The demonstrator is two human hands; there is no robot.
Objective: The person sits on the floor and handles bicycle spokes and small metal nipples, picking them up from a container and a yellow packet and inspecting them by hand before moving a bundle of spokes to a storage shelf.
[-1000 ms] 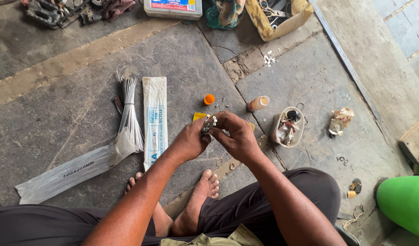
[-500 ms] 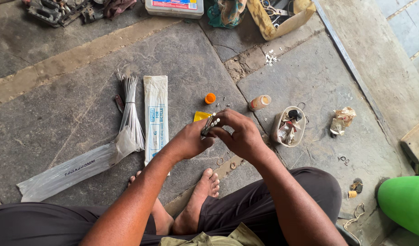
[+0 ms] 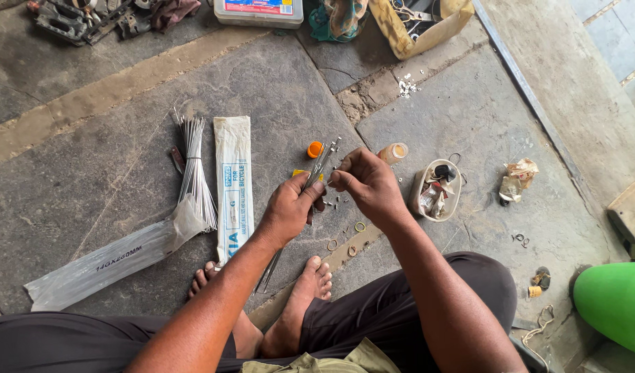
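1. While the person sits cross-legged on the stone floor [image 3: 124, 103], the left hand [image 3: 288, 209] has its fingers closed around a small bundle of thin metal spokes [image 3: 321, 157], held above the floor in front of the bare feet.
2. The spokes slant up and to the right out of the fist; their lower ends stick out below the hand, toward the feet.
3. The right hand [image 3: 368, 183] is just beside the left, its fingertips pinched together at the spokes; whatever small piece they may hold is too small to tell.
4. On the floor to the left lie a white printed packet [image 3: 233, 186] and a larger bundle of spokes [image 3: 193, 169] half in a clear plastic sleeve [image 3: 103, 262].
5. An orange cap [image 3: 315, 148] lies just beyond the hands, and a small oval tray of bits [image 3: 437, 190] sits to the right.
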